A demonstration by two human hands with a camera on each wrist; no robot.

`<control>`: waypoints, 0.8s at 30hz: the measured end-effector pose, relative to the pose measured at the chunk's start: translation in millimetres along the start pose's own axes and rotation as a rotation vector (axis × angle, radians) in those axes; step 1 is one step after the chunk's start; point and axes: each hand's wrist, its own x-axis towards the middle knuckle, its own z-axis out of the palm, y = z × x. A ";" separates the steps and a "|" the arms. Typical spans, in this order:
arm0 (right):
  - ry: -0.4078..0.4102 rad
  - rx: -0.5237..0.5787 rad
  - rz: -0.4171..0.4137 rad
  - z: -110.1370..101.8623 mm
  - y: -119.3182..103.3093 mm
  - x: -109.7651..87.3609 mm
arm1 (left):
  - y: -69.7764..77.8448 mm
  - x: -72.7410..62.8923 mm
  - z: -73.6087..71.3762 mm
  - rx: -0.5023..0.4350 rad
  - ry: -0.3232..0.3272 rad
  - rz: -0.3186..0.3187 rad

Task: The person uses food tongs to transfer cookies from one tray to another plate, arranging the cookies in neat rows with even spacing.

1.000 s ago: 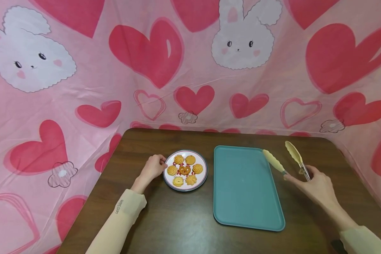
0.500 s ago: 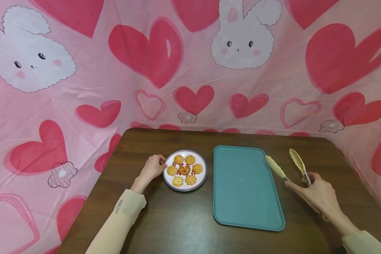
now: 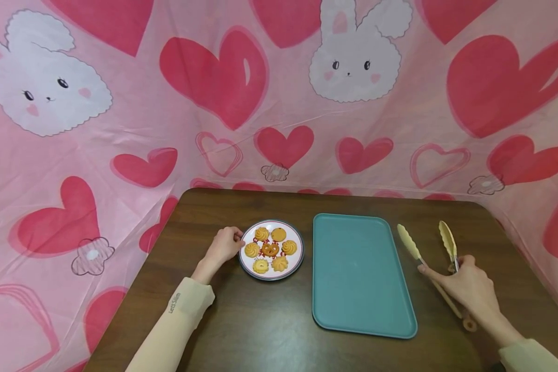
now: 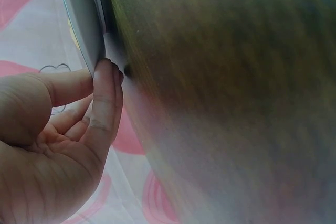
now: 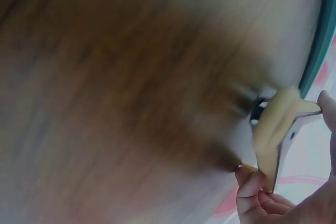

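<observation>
At the left, my left hand pinches the near-left rim of a round white plate with a dark edge. Several cookies lie on it, in a ring around a pretzel-shaped cookie. The left wrist view shows thumb and fingertips on either side of the plate's rim. My right hand holds a pair of tongs with cream scalloped tips, spread apart and pointing away from me. In the right wrist view, thumb and fingers grip opposite arms of the tongs; nothing is between the tips.
A flat teal tray lies on the brown wooden table, between the plate and the tongs. Behind and beside the table hangs a pink cloth printed with hearts and rabbits.
The tongs have shifted right and toward me, from over the tray's right edge to beside it. Their ring end now shows beside the right wrist. The left hand and plate stay put.
</observation>
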 end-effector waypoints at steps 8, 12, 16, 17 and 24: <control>-0.031 0.007 0.042 0.1 -1.4 1.5 | 3.4 -1.7 -1.1 -0.006 -0.005 0.000; -0.034 0.011 0.039 0.0 -2.6 1.5 | 4.1 -1.1 -1.4 -0.006 -0.003 -0.006; -0.038 0.012 0.037 -1.6 -4.0 1.1 | 3.9 -0.1 -1.3 -0.006 -0.007 -0.014; -0.037 0.009 0.031 -1.4 -3.8 0.5 | 3.6 0.1 -1.2 -0.004 -0.007 -0.014; -0.035 0.028 -0.002 -2.9 1.6 -0.9 | 0.9 -0.6 -1.9 -0.001 -0.014 -0.004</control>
